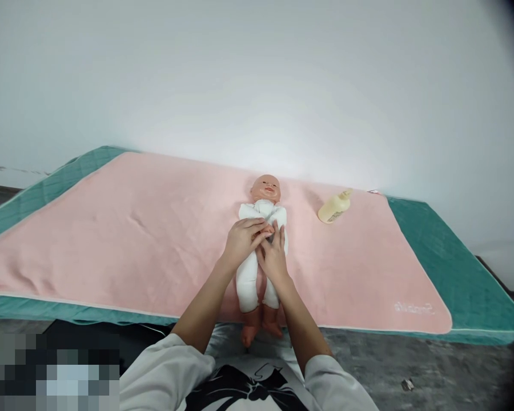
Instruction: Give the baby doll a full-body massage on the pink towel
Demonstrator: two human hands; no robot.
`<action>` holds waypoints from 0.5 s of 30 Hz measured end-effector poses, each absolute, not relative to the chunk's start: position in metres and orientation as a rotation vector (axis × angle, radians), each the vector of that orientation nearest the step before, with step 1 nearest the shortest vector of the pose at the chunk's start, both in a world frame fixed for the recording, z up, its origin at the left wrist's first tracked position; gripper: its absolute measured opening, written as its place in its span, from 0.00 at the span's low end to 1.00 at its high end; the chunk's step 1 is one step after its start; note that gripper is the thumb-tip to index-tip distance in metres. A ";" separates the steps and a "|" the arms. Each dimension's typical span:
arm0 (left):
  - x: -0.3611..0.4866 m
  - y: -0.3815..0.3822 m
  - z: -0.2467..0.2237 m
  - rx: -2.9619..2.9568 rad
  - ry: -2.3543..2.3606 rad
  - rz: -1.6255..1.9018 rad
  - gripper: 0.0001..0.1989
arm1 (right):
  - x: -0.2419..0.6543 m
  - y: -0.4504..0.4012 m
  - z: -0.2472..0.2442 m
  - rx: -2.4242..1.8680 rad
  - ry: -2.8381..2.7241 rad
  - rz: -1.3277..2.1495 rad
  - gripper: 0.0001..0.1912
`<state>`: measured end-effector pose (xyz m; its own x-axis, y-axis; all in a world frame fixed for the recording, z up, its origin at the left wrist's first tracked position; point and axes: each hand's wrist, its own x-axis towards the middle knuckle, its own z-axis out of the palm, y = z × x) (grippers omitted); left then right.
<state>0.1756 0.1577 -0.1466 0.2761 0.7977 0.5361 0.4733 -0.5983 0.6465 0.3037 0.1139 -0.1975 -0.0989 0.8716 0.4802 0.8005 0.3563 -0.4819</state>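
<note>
A baby doll [247,274] in white cloth lies face up, its bald head [269,188] away from me and its feet towards me. Over the doll's middle, the fingers of my left hand [242,240] curl around one small reddish doll hand [269,229]. My right hand [274,257] presses in from the other side, its fingers around the same spot. Both of my hands meet there and partly cover the doll's arms and belly. The doll's other hand is hidden.
A pale yellow pump bottle [333,208] lies tilted on the pink sheet [154,228] to the doll's right. Beneath the sheet is a green mattress [445,251] against a white wall [257,74]. A small object [407,385] lies on the grey floor.
</note>
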 end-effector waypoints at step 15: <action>0.136 0.171 -0.159 1.144 1.274 1.730 0.18 | 0.347 0.114 -0.192 -1.374 -1.242 0.259 0.16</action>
<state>0.1360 0.1707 -0.1590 -0.3712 0.8949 0.2477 -0.0292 -0.2779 0.9602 0.3470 0.1141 -0.1923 0.4042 0.7639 0.5031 0.4996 0.2764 -0.8210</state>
